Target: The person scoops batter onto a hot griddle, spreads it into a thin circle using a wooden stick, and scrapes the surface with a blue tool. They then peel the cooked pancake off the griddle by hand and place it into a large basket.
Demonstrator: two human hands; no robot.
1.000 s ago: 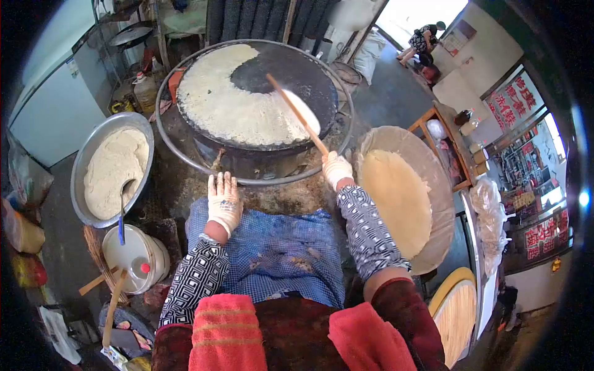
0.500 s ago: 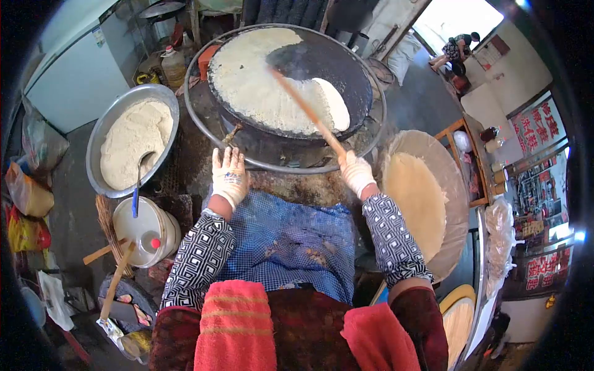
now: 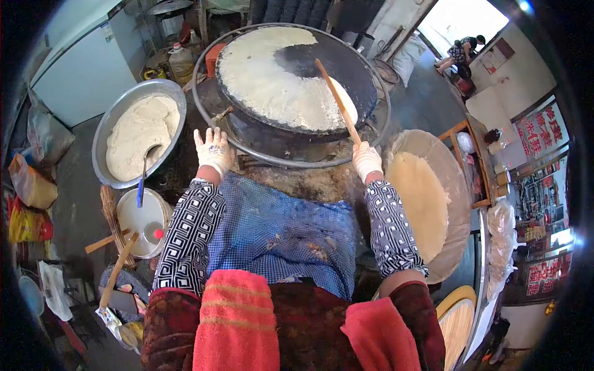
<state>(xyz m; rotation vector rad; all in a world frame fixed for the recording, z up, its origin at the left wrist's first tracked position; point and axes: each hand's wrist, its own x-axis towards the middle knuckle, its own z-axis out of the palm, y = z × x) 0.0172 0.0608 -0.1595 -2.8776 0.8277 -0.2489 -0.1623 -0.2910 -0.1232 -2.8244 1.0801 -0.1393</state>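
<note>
In a white glove, my right hand [image 3: 366, 159] is closed round the lower end of a wooden stick [image 3: 338, 100], whose far part lies over the batter on a round black griddle [image 3: 365, 80]. Pale batter [image 3: 266, 80] covers the left and front of the griddle, with a thicker, whiter strip beside the stick. My left hand [image 3: 213, 149], also gloved, has its fingers spread and holds nothing; it is near the metal ring [image 3: 278, 162] around the griddle. A blue checked cloth [image 3: 281, 235] lies between my arms.
A metal basin [image 3: 179, 102] of dough with a blue-handled ladle stands left, above a white bucket [image 3: 162, 213]. On the right, a round tray [image 3: 455, 229] holds thin flatbread [image 3: 421, 198]. A person [image 3: 461, 52] bends near the bright doorway. A wooden shelf [image 3: 486, 179] stands right.
The stick has swung so that its far end is further right over the griddle. My right hand has shifted slightly right, and my left hand has moved a little left and up, fingers wider apart.
</note>
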